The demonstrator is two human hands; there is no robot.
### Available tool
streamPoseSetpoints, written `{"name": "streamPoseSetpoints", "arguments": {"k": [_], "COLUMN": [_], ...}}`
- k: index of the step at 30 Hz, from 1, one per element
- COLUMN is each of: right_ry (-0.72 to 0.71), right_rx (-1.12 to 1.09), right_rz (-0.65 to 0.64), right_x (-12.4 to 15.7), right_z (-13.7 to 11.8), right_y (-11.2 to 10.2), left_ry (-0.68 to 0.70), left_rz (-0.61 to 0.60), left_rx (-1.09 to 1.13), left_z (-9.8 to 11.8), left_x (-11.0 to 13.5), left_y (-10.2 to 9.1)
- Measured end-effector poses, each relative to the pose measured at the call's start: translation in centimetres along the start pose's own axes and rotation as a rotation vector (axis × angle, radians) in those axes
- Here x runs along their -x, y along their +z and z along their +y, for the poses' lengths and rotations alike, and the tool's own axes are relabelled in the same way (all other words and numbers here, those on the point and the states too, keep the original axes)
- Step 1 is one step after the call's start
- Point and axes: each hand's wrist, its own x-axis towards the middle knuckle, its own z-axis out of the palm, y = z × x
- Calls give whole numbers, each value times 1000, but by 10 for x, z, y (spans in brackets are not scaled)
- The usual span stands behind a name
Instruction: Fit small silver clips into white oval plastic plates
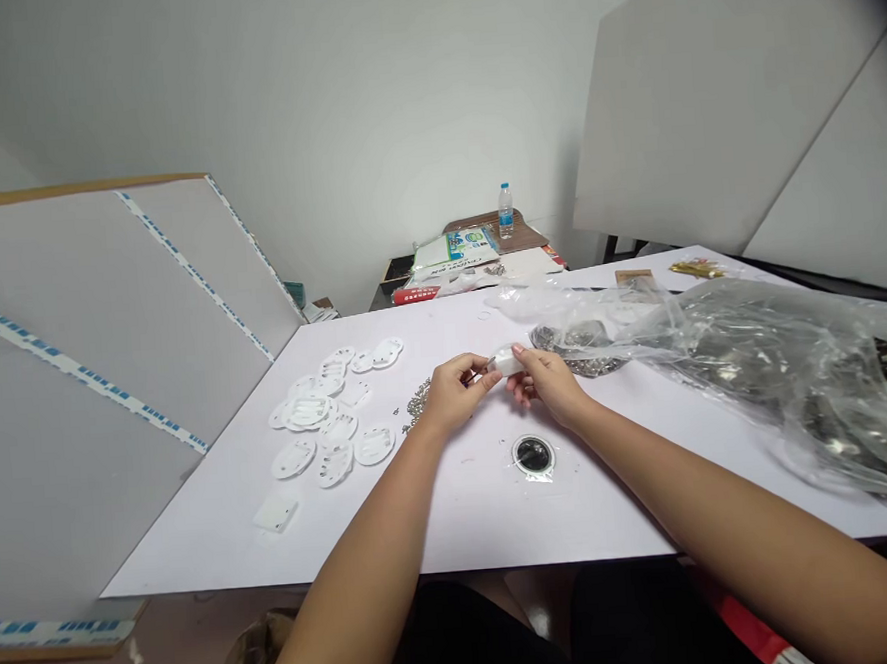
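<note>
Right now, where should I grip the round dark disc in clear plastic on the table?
Pinch the clear wrap at the near edge of the disc, from your side with your right hand. The disc lies flat on the table, so its low rim gives little to grip, while the wrap sticks out around it.

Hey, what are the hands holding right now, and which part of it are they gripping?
The left hand and right hand hold one small white plastic piece between them, pinching its opposite ends with their fingers. Its exact shape is partly hidden.
</note>
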Motion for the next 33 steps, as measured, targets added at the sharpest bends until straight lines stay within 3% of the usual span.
{"name": "streamPoseSetpoints", "arguments": {"k": [3,7,10,14,22,33], "right_ry": [-51,-117,-105,-108,-124,-126], "right_rx": [74,203,288,391,411,433], "right_rz": [50,114,157,167,160,147], "right_x": [-2,-4,-4,-2,-1,0], "right_z": [1,4,6,5,2,3], "right_y": [-2,-7,-10,-11,-9,-9], "left_ry": [-65,-262,-422,-516,-564,-496], "left_rz": [32,89,-40,-183,-298,-275], "left_rx": [-41,-254,-386,-373,-375,-503], "left_z": [-6,-17,-22,-22,-21,-16], "left_x": [-4,-7,-5,-3,-2,0], "left_y": [-9,-35,-50,-61,-71,-63]}}
